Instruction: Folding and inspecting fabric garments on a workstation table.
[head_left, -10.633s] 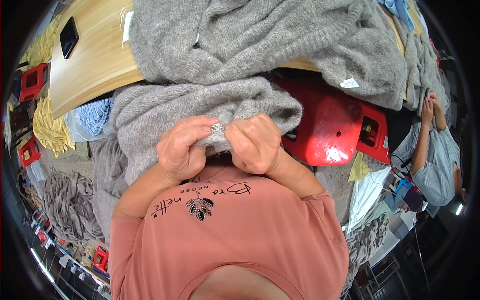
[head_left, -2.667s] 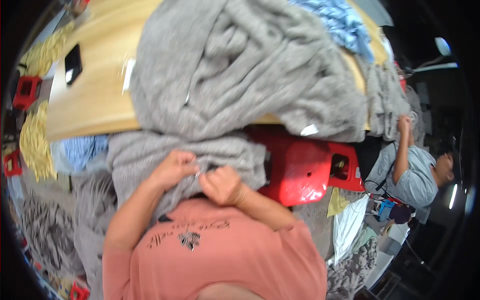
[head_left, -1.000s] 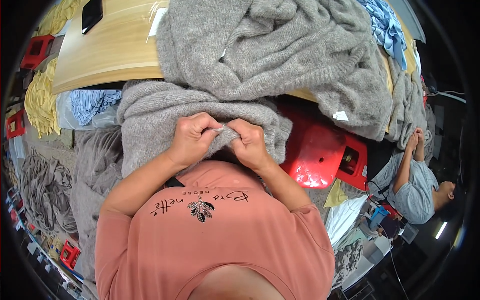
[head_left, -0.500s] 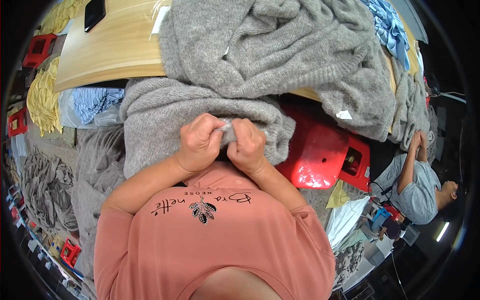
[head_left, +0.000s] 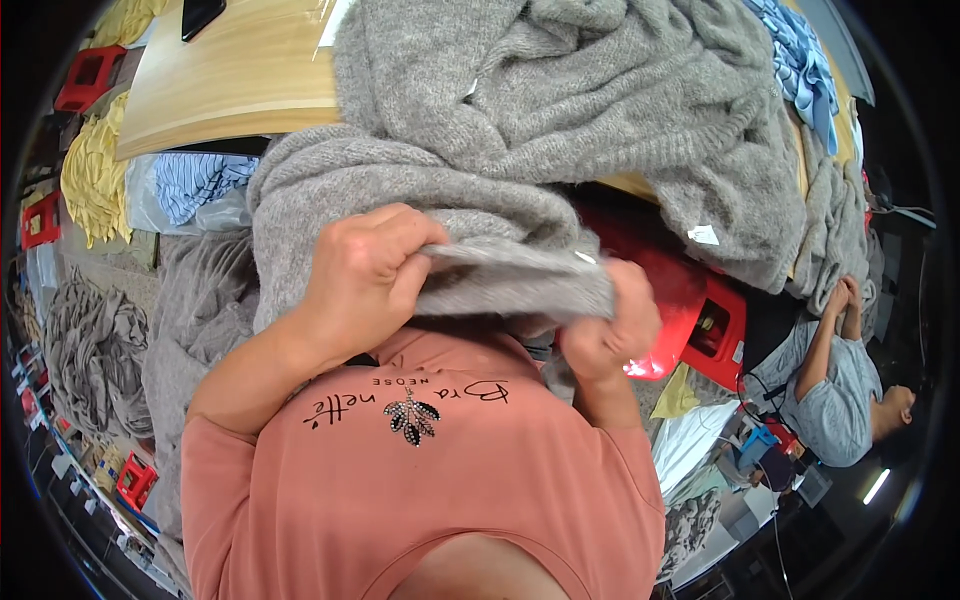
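A grey knitted sweater [head_left: 400, 190] hangs over the near edge of a wooden table [head_left: 240, 80] and down against my chest. My left hand [head_left: 365, 270] is closed on its lower hem at the left. My right hand [head_left: 615, 325] grips the same hem further right, so the edge is stretched flat between both hands. A larger heap of grey knitwear [head_left: 600, 110] lies on the table just beyond.
A red plastic stool [head_left: 700, 310] stands under the table at the right. More grey garments [head_left: 95, 350] and yellow cloth [head_left: 90, 175] lie on the floor to the left. Another person [head_left: 845, 390] in a light blue top stands at the right. A black phone [head_left: 200, 15] rests on the table.
My hands were close together on the sweater's edge half a second ago. Now they have moved apart, the right hand sliding rightward and pulling the hem out straight.
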